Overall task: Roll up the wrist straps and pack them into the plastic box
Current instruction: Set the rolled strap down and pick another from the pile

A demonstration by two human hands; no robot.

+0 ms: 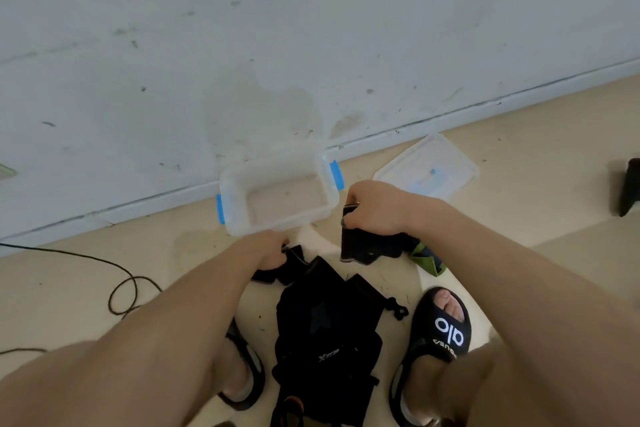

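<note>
The clear plastic box (239, 191) with blue latches stands open on the floor against the wall, nothing inside it. My right hand (374, 208) grips one end of a black wrist strap (367, 248) just right of the box, the strap hanging down to the floor. My left hand (266, 248) grips another black strap (277, 272) just below the box's front edge. More black straps (329, 319) lie in a pile between my feet.
The box's clear lid (429, 170) lies on the floor to the right by the wall. A green-edged strap (427, 260) sits under my right forearm. A black cable (121, 288) loops at the left. A dark object (628, 187) stands at far right.
</note>
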